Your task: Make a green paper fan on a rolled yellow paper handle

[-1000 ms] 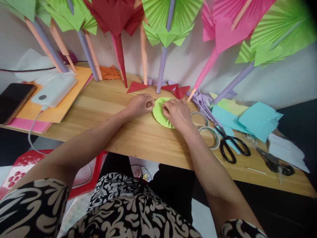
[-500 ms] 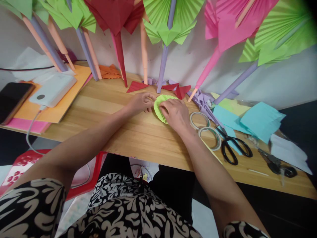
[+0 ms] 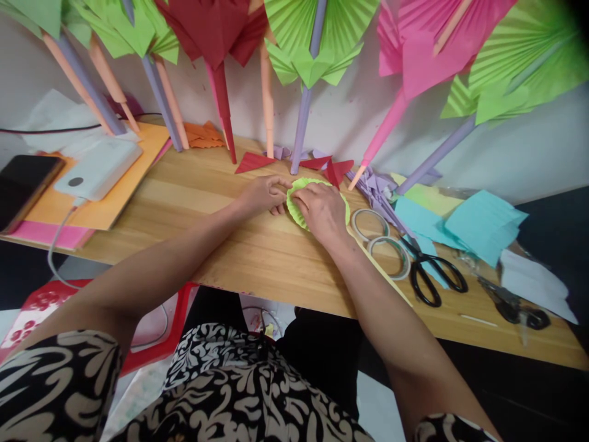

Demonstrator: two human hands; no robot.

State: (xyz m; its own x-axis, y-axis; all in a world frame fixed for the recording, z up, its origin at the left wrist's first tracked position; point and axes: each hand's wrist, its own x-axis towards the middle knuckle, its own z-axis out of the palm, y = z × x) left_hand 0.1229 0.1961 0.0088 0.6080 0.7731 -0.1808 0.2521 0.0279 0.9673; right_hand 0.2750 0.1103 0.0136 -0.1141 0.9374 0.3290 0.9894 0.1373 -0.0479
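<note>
A pleated light-green paper fan (image 3: pixel 296 207), folded into a round shape, lies on the wooden table (image 3: pixel 257 252) near the wall. My left hand (image 3: pixel 263 193) pinches its left edge with the fingers closed together. My right hand (image 3: pixel 322 212) lies on top of the fan with curled fingers pressing and gripping it, and covers most of the paper. Only the fan's left rim and a strip at the right show.
Two tape rolls (image 3: pixel 386 245) and black scissors (image 3: pixel 435 276) lie right of my hands, with blue paper sheets (image 3: pixel 478 224) beyond. Red paper pieces (image 3: pixel 335 167) sit by the wall. A power bank (image 3: pixel 99 166) and phone (image 3: pixel 23 187) lie at left. Paper fans on sticks (image 3: pixel 304 92) lean on the wall.
The green fan has been gathered smaller and shifted slightly toward the wall. My right hand has slid up over it and covers more of it; my left hand followed to its left edge.
</note>
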